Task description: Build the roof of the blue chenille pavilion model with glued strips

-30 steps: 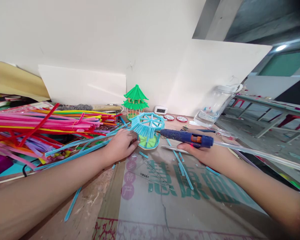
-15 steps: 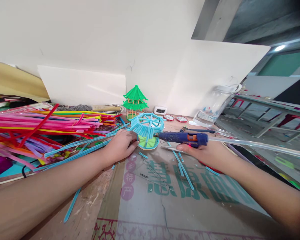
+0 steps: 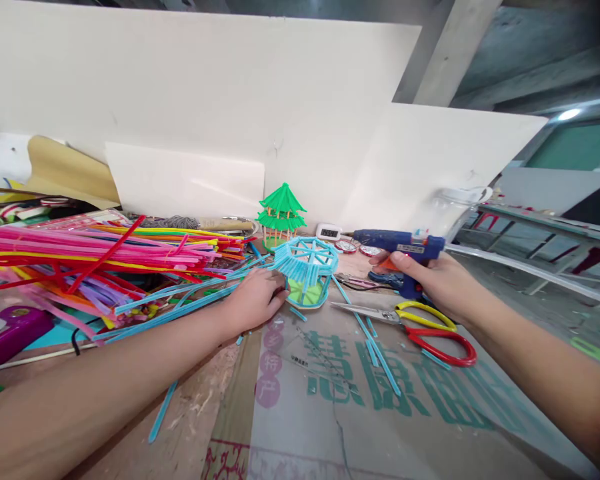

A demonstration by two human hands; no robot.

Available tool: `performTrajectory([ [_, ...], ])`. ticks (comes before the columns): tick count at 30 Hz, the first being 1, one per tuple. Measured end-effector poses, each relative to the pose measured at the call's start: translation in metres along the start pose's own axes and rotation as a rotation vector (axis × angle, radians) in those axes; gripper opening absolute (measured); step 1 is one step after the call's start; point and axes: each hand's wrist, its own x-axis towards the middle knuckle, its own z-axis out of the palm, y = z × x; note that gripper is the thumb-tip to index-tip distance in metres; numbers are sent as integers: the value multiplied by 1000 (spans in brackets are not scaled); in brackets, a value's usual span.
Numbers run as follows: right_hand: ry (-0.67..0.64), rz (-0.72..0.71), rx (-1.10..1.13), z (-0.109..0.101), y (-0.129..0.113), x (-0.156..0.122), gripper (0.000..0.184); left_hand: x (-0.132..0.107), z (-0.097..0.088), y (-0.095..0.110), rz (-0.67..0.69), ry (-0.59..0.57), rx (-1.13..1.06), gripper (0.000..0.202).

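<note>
A light-blue model of pipe cleaners (image 3: pixel 306 257), with a spoked round top and a green base (image 3: pixel 300 292), stands at the middle of the table. My left hand (image 3: pixel 260 293) is closed at its left side, fingers curled against its edge; the fingertips are partly hidden. My right hand (image 3: pixel 443 277) grips a dark-blue hot glue gun (image 3: pixel 405 243), its nozzle pointing left above the table and apart from the model. A long clear glue stick (image 3: pixel 510 265) runs out of its back. Scissors (image 3: pixel 433 323) with yellow and red handles lie below it.
Bundles of coloured pipe cleaners (image 3: pixel 100 250) heap up on the left beside a purple tool (image 3: pixel 20 333). A green pagoda model (image 3: pixel 281 210), a small clock (image 3: pixel 329 231) and a clear jug (image 3: pixel 450 210) stand at the back. Cut blue strips (image 3: pixel 383 363) lie on the printed sheet.
The glue gun has moved away from the model, up and to the right, in my right hand, uncovering the scissors. My left hand stays at the model; the view has shifted slightly.
</note>
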Motion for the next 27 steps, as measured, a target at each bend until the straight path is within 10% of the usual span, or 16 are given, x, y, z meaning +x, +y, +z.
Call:
performTrajectory([
  [6,-5,132,206,8,17,23,48,0,0,0,0,13,-6,21],
  [18,-77,57,-122,31,56,99,49,0,2,-2,-14,19,-15,22],
  [27,-234,90,-294,53,91,104,45,0,2,0,-44,20,-16,21],
])
